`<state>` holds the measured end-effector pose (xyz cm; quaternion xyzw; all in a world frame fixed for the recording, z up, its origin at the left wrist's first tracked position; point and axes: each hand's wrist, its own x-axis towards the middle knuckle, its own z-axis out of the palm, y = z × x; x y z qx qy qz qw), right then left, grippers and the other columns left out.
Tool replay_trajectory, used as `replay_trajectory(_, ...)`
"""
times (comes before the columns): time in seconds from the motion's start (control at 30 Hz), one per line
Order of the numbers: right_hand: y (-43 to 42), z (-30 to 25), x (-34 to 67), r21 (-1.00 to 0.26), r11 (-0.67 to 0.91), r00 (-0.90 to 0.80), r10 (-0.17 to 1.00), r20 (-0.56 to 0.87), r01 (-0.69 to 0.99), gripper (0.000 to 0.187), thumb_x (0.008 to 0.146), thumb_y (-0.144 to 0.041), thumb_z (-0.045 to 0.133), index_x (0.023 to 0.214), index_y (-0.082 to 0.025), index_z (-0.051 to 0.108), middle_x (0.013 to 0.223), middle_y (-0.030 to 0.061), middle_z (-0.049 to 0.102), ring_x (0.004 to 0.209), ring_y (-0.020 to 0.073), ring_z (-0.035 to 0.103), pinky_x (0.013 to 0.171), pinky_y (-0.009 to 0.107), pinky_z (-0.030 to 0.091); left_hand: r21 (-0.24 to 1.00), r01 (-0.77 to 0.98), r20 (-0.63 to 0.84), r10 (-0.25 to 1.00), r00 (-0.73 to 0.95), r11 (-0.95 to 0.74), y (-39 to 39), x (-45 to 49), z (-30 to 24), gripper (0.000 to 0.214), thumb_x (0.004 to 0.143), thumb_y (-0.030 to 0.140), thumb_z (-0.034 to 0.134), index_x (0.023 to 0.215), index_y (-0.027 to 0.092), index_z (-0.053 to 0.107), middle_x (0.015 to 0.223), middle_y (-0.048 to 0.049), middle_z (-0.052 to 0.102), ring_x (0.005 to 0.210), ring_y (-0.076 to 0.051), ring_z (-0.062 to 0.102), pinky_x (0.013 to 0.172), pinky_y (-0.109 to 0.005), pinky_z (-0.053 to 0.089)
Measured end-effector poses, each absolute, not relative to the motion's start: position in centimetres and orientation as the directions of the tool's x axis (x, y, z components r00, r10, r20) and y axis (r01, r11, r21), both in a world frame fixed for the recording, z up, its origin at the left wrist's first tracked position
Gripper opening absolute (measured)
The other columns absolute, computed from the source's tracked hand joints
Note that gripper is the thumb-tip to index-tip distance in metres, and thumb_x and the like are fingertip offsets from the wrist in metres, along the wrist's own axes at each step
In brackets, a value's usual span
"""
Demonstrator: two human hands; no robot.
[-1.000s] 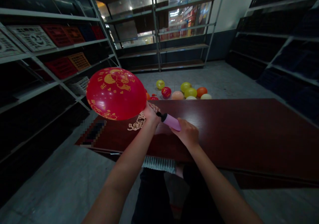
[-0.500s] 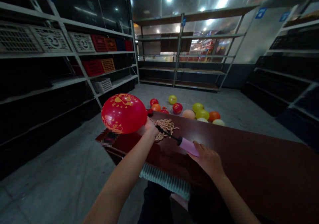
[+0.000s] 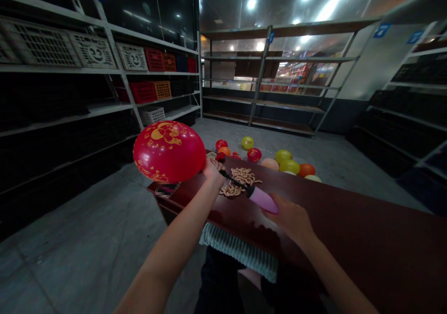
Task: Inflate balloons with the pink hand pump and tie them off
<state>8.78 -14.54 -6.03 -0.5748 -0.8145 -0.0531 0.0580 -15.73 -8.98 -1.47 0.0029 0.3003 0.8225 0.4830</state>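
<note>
A big red balloon (image 3: 169, 151) with yellow printed figures is held at its neck by my left hand (image 3: 213, 172), whose fingers are closed round it. The black nozzle of a pink balloon pump (image 3: 264, 199) runs up to that same hand; where it meets the balloon's neck is hidden by the fingers. My right hand (image 3: 291, 218) is wrapped round the near end of the pump. Beneath the nozzle, a heap of uninflated beige balloons (image 3: 240, 181) lies on the dark red-brown table (image 3: 331, 225).
Several inflated balloons (image 3: 289, 167) in red, orange, yellow and pale colours lie on the floor beyond the table. A blurred-out object (image 3: 167, 190) sits at the table's left corner. Shelves with plastic crates (image 3: 132, 57) stand at left, a metal rack (image 3: 260, 76) behind.
The view has swung slightly to the left, so the surroundings sit further right. The red balloon looks slightly larger. Both hands keep their holds, and the pump is still angled toward the left hand.
</note>
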Motion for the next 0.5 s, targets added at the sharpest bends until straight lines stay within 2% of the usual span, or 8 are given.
replay_trajectory(0.1,-15.3,-4.5,6.7,-0.013,0.355,-0.351,0.929,0.117,0.935,0.049,0.092,-0.064,0.057,0.121,-0.026,0.067,0.101,0.0090,0.080,0.088,0.0301,0.078,0.067,0.033,0.051,0.454,-0.814,-0.304,0.795,-0.525,-0.364,-10.5,-14.1,-1.1,0.051,0.104,0.031,0.050,0.060,0.020,0.026,0.045,0.0081,0.020,0.034,-0.006,0.020,0.040,-0.020,0.020)
replay_trajectory(0.27,-16.2,-3.6,4.8,-0.114,0.387,-0.371,0.918,0.140,0.915,0.049,0.092,-0.062,0.058,0.125,-0.026,0.064,0.108,0.0093,0.080,0.094,0.0292,0.078,0.069,0.031,0.048,0.462,-0.805,-0.250,0.816,-0.520,-0.371,-12.3,-12.2,-0.6,0.053,0.106,0.029,0.048,0.058,0.020,0.027,0.042,0.0074,0.021,0.035,-0.006,0.018,0.039,-0.022,0.018)
replay_trajectory(0.5,-16.9,-4.3,5.5,-0.062,0.363,-0.349,0.921,0.172,0.930,0.051,0.093,-0.065,0.058,0.124,-0.026,0.064,0.111,0.0077,0.079,0.091,0.0291,0.077,0.064,0.031,0.046,0.478,-0.823,-0.327,0.807,-0.492,-0.308,-11.8,-12.1,-0.8,0.051,0.106,0.028,0.047,0.059,0.020,0.028,0.042,0.0080,0.020,0.034,-0.006,0.019,0.039,-0.021,0.018)
